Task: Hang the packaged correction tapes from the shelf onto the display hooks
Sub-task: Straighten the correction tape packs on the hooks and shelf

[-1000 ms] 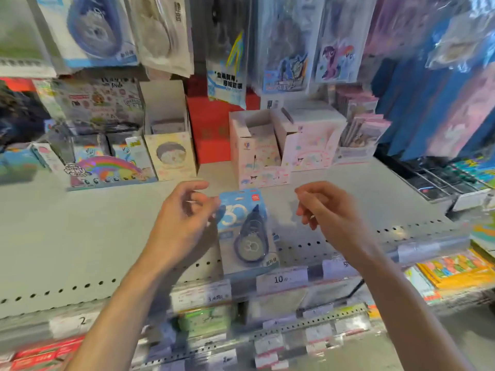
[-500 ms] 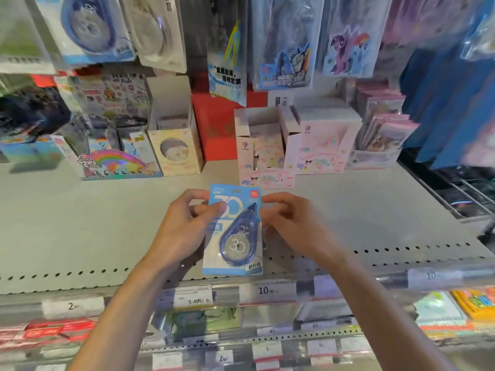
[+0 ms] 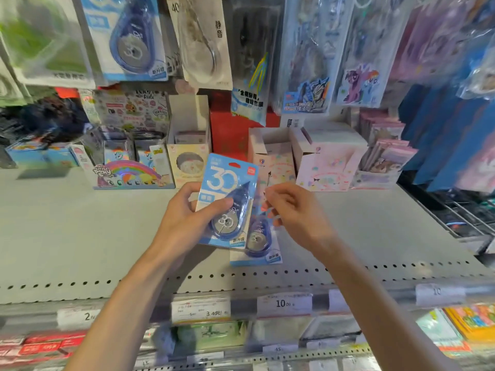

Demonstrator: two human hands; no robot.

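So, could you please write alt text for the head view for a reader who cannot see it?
A person's left hand holds a blue packaged correction tape upright above a grey shelf, while the right hand hovers beside it with curled fingers. A second package lies on the shelf below, and similar packs hang from the display above.

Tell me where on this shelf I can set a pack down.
Bare shelf lies left of the left hand, in front of the rainbow box. More lies right of the right hand, before the pink boxes. The back row is crowded, and a second pack lies between the hands.
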